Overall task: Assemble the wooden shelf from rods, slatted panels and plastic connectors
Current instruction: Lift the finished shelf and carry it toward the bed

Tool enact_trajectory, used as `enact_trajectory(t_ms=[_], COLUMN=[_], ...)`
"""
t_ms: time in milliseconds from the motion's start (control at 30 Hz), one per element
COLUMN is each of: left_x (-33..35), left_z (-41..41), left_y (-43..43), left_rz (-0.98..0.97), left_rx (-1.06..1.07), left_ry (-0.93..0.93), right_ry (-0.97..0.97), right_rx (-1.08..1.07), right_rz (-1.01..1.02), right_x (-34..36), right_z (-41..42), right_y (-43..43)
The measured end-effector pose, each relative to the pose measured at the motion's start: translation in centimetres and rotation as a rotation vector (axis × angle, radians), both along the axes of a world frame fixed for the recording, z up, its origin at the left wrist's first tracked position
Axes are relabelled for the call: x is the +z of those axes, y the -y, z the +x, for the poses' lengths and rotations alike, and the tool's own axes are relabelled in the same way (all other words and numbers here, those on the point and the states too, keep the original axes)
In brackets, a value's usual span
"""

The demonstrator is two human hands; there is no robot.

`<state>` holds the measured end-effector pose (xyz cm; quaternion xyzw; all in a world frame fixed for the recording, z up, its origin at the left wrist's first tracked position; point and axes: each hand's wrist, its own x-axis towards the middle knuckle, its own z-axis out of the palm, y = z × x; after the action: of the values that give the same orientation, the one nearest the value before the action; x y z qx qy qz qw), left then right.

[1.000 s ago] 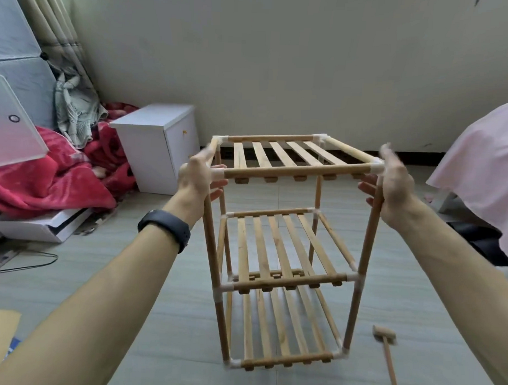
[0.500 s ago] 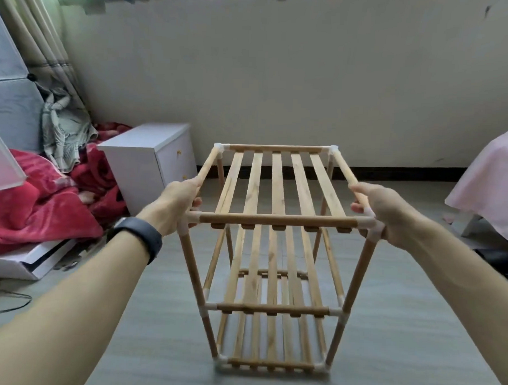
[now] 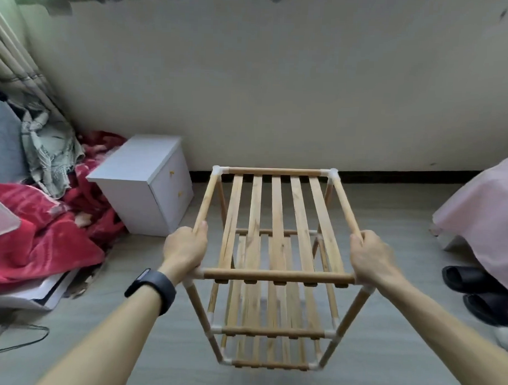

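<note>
Grey plank floor (image 3: 404, 220) and a plain pale wall (image 3: 250, 91) make the background of the room. Near the middle of the view is the wooden shelf (image 3: 274, 332), seen from above and from its front side. It has three levels of slatted panels, one under another, and the rods are joined at the corners with white plastic connectors (image 3: 216, 171). The top slatted panel (image 3: 274, 222) has five slats which run away from the person toward the wall. Whether the feet of the shelf touch the floor or are a little above it, I cannot tell.

The left hand (image 3: 184, 247) holds the left side rod (image 3: 208, 196) of the top frame, close to the near corner. Its grip is narrow, with the fingers curled round the rod and the thumb lying along the top of it. A black wristband (image 3: 151, 286) is on this wrist. The right hand (image 3: 371, 257) holds the right side rod (image 3: 344, 204) in the same manner, near the other front corner, with its grip closed round the wood. Both arms are stretched forward, and the front rod (image 3: 278, 276) lies between the two hands.

To the left of the shelf stands a small white cabinet (image 3: 143, 182), near the wall. Further left lies a red blanket (image 3: 38, 236) with a grey-green cloth (image 3: 49, 153) above it, beside a curtain (image 3: 18, 60). At the right edge hangs a pink cloth (image 3: 488, 212), and black slippers (image 3: 471, 282) are on the floor just beside it. A thin cable (image 3: 20, 339) lies on the floor at the lower left.
</note>
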<state>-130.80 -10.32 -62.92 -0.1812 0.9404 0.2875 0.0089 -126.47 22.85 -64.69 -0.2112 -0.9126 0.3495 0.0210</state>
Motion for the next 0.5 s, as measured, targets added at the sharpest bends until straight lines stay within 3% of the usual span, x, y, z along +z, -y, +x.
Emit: enact_trajectory(t_ms=[233,367,500], left_x=[21.6,31.9,41.0], left_z=[-0.6,0.7,2.7], left_y=[-7.0,-13.4,-21.9], left_rz=[0.097,0.204,0.186], left_rx=[-0.166,-0.329,-0.574], left_ry=[0.004,-0.022,-0.042], right_ry=[-0.028,-0.083,-0.089], right_rx=[-0.154,-0.319,-0.514], right_rz=[0.002,-0.012,0.015], right_x=[22.2,32.9,41.5], right_z=[4.9,11.5,20.6], right_y=[-6.5,-11.0,-15.5])
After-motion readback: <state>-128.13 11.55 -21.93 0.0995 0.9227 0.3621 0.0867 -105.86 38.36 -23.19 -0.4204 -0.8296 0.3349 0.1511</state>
